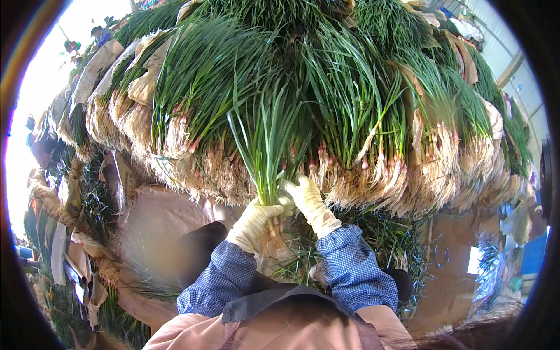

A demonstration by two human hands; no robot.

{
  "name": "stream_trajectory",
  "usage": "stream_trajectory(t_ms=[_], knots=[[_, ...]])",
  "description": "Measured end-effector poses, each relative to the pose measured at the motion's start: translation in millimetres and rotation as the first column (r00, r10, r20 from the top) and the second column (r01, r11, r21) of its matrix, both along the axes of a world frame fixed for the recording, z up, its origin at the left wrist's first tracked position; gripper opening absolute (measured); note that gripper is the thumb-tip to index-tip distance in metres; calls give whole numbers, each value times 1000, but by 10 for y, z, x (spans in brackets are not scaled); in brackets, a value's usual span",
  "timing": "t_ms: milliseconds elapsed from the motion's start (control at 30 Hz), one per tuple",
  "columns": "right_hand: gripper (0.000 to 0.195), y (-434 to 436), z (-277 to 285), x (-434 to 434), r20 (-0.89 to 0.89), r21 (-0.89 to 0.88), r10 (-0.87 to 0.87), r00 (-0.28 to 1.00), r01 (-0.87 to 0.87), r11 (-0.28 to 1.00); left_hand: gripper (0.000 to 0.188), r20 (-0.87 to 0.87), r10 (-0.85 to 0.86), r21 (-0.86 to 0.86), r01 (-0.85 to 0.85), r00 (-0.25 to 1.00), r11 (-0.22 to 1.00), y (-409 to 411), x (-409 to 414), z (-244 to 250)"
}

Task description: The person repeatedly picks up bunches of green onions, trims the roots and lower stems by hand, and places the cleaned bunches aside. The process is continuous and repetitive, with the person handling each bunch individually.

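My left hand (256, 222), in a pale yellow glove, is closed around the lower stems of a bunch of leafy green allium plants (265, 144). Its leaves point away from me, while pinkish stem ends and pale roots (273, 240) hang below my fist. My right hand (308, 201), gloved alike, is just to the right of the bunch, its fingertips at the root end of the heap of similar plants (350, 87). Leaves and stems partly hide those fingertips, so I cannot tell whether they pinch anything.
Bundles with long roots (442, 170) line the heap's near edge, some wrapped in brown paper or sacking (151, 78). Loose leaves (385, 236) lie below it. A thick fibrous roll (50, 201) runs down the left. Wet-looking brown floor (450, 271) shows at right.
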State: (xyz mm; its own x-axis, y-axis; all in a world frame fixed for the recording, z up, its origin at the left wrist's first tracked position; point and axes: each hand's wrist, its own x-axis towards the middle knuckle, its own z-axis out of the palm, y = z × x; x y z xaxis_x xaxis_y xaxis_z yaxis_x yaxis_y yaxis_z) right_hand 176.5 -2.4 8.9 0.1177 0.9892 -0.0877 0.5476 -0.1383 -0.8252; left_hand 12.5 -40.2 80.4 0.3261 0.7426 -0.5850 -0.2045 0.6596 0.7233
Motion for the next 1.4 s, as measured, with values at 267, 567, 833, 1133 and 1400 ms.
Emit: stream_trajectory(t_ms=[267,567,833,1133,1400], knots=[[38,3,601,535,-633,-148,-353,689,340,929,27,382,-16,-5,20,924,1000,19,-217,-320],[45,-426,32,10,-968,-114,-22,249,-365,924,27,519,108,-179,-16,848,984,-76,-216,-342],[34,-203,64,78,-308,-119,-373,875,354,928,20,116,83,-87,-73,990,993,-134,-134,-130],[35,-286,194,58,-532,-168,-83,843,-9,986,20,2,-53,22,53,999,998,-63,-193,-88],[31,-337,122,-208,17,42,110,994,-111,993,16,-53,-66,-40,64,996,997,-97,-129,-179]])
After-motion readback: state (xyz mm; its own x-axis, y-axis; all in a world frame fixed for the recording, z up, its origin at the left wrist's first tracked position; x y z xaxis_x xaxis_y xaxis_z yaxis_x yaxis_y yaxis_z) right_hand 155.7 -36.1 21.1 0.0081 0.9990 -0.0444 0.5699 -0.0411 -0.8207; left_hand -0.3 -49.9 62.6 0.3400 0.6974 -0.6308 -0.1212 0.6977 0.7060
